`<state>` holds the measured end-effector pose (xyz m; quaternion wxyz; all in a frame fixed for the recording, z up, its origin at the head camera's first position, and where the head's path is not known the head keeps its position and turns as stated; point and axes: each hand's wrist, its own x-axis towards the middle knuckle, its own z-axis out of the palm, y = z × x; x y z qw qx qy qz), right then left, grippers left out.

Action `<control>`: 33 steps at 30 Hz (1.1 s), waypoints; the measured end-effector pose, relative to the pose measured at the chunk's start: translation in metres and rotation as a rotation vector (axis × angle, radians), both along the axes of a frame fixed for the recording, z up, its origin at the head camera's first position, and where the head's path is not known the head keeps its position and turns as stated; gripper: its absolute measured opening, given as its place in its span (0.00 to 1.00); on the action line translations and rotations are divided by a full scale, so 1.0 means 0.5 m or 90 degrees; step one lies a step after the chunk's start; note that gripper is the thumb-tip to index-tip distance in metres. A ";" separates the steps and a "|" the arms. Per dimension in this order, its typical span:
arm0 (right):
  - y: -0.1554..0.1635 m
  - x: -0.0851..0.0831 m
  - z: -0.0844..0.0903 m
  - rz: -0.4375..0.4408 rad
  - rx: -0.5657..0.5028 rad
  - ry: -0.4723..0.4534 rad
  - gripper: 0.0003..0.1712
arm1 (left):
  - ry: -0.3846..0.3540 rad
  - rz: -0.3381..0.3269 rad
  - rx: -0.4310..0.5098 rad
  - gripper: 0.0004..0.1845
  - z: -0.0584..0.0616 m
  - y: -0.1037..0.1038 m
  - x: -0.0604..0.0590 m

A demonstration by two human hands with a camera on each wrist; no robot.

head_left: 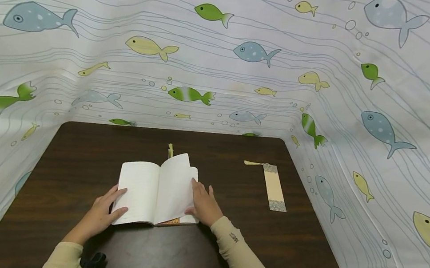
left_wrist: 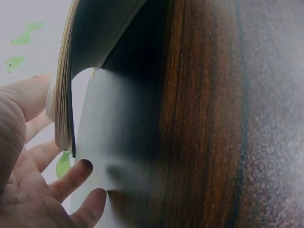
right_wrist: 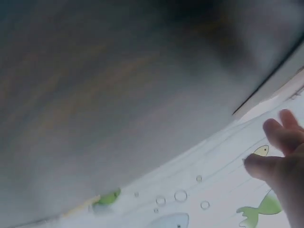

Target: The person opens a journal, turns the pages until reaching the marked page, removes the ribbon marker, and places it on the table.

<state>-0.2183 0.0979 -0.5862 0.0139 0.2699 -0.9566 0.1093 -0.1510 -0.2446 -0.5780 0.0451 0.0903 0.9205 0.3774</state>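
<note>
A book (head_left: 137, 191) with blank white pages lies spread on the dark table. My left hand (head_left: 102, 210) holds its left edge, thumb and a finger over the page. In the left wrist view, that hand (left_wrist: 35, 156) has the page edges between its thumb and lower fingers. On the right-hand page (head_left: 175, 187), which bows upward, my right hand (head_left: 206, 204) rests its fingers and thumb near the outer edge. A yellow tassel (head_left: 170, 150) sticks out above the book, and an orange patterned strip (head_left: 170, 222) shows under the bowed page.
A cream bookmark (head_left: 274, 187) with patterned ends and a yellow tassel lies to the right on the brown wooden table (head_left: 237, 150). Fish-printed white cloth (head_left: 207, 61) surrounds the table at the back and sides.
</note>
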 end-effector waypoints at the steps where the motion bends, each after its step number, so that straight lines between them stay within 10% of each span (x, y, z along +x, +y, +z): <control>1: -0.001 -0.001 0.002 0.009 -0.032 -0.021 0.61 | 0.000 0.000 0.001 0.36 -0.001 0.000 -0.001; 12: -0.040 0.018 0.048 0.161 -0.525 -0.388 0.50 | 0.018 0.000 0.017 0.31 -0.007 0.000 -0.003; 25: -0.109 0.050 0.028 0.275 -0.110 -0.278 0.42 | 0.042 0.005 0.150 0.32 0.000 0.002 -0.001; 33: -0.119 0.062 0.017 0.249 -0.028 -0.232 0.36 | 0.004 0.025 0.145 0.34 0.011 0.000 -0.002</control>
